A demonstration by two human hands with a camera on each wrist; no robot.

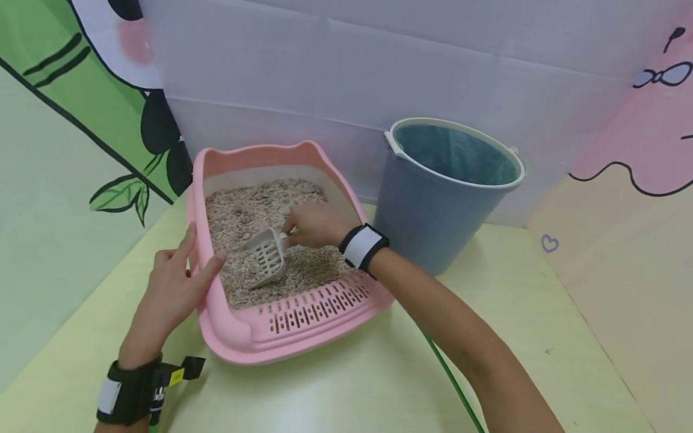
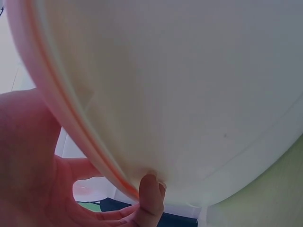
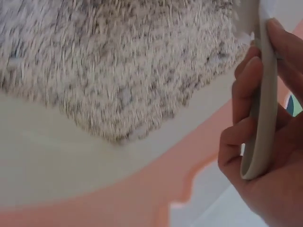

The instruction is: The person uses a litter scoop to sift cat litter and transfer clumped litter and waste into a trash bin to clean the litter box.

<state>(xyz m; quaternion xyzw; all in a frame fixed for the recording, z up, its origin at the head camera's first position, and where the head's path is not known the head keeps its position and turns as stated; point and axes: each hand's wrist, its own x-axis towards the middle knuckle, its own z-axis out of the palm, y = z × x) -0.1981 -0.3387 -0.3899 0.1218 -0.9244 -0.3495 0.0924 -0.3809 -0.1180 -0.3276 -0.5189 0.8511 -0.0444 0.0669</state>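
Note:
A pink litter box (image 1: 227, 331) with a slotted front ledge stands on the table, filled with tan pellet litter (image 1: 238, 210) and some greyish clumps. My left hand (image 1: 172, 291) holds its left rim, the thumb over the top and the fingers at the outer side. In the left wrist view, a fingertip (image 2: 150, 191) of that hand presses the box's white outer wall (image 2: 189, 94). Inside the box, my right hand (image 1: 318, 224) grips the handle of a pale grey slotted litter scoop (image 1: 271, 255). The scoop's head sits tilted at the litter surface, facing left. In the right wrist view, fingers wrap round the scoop handle (image 3: 266, 109).
A tall blue-grey bucket (image 1: 428, 216) with a pale rim stands right of the box, close to the back wall (image 1: 325, 60). A green cable (image 1: 452, 376) runs along the table under my right forearm. Painted panels flank both sides.

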